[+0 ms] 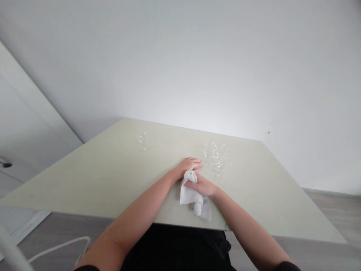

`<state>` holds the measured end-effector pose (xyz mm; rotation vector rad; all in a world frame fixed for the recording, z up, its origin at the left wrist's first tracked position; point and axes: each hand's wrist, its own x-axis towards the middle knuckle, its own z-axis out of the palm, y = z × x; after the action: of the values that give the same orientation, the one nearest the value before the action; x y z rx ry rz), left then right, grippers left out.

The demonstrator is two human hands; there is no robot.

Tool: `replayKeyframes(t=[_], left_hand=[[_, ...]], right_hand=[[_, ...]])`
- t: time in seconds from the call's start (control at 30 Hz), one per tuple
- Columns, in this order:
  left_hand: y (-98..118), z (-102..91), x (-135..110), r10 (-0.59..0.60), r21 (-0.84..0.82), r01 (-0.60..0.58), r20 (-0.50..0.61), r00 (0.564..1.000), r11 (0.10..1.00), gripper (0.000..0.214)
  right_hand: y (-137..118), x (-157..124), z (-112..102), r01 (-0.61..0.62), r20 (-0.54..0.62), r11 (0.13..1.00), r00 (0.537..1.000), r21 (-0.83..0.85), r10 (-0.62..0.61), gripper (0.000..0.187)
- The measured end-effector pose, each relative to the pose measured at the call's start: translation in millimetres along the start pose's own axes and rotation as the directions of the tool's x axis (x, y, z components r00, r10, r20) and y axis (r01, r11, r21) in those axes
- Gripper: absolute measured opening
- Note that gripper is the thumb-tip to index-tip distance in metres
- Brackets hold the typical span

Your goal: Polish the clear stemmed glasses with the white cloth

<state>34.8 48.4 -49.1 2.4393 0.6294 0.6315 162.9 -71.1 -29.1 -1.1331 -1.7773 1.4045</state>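
A crumpled white cloth (189,195) is gripped in my right hand (205,185), its loose end hanging toward the table's front edge. Just beyond it, my left hand (190,164) is stretched out to the right, fingers extended and nothing visible in them. Its fingertips come close to a cluster of clear stemmed glasses (216,153); whether they touch one I cannot tell. Several glasses make up this cluster, and their thin outlines overlap. A single clear stemmed glass (142,138) stands apart, farther to the left on the table.
The pale table (98,180) reaches back to a white wall (175,67). At the left is a white door or panel (25,113) with a dark handle (6,165). A white cable (60,245) loops below the table's front left.
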Motion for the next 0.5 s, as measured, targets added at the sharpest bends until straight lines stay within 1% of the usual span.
replayKeyframes(t=[0.2, 0.3, 0.33, 0.37, 0.4, 0.43, 0.47, 0.5], left_hand=[[-6, 5.3, 2, -0.018, -0.044, 0.018, -0.022, 1.000, 0.999, 0.032], [-5, 5.1, 3, -0.022, -0.006, 0.022, 0.013, 1.000, 1.000, 0.030], [-2, 2.8, 2, -0.018, 0.011, 0.018, 0.007, 1.000, 1.000, 0.028], [2, -1.1, 1, -0.011, 0.028, 0.012, -0.019, 1.000, 1.000, 0.027], [7, -6.6, 0, -0.004, 0.046, 0.008, -0.076, 0.997, 0.999, 0.026], [13, -13.9, -2, -0.002, 0.071, 0.014, -0.161, 0.987, 0.997, 0.026], [19, -22.6, -5, 0.003, 0.107, 0.026, -0.261, 0.965, 0.994, 0.027], [25, -32.4, -8, 0.006, 0.149, 0.056, -0.381, 0.924, 0.987, 0.030]], right_hand=[[0, 0, 0, -0.006, -0.001, 1.000, 1.000, -0.006, 0.006, 0.029], [-1, -1, 0, 0.001, -0.005, 1.000, 1.000, -0.010, -0.001, 0.030], [-1, -1, 0, 0.000, -0.002, 1.000, 1.000, -0.002, 0.000, 0.030], [-1, -1, 0, -0.004, 0.005, 1.000, 1.000, 0.008, 0.004, 0.030], [-2, -1, -1, -0.008, 0.015, 1.000, 1.000, 0.018, 0.008, 0.030], [-2, -1, -1, -0.013, 0.026, 1.000, 1.000, 0.027, 0.012, 0.031], [-2, -1, -1, -0.015, 0.031, 0.999, 0.999, 0.033, 0.014, 0.033], [-2, -1, -1, -0.016, 0.035, 0.999, 0.999, 0.038, 0.014, 0.036]])
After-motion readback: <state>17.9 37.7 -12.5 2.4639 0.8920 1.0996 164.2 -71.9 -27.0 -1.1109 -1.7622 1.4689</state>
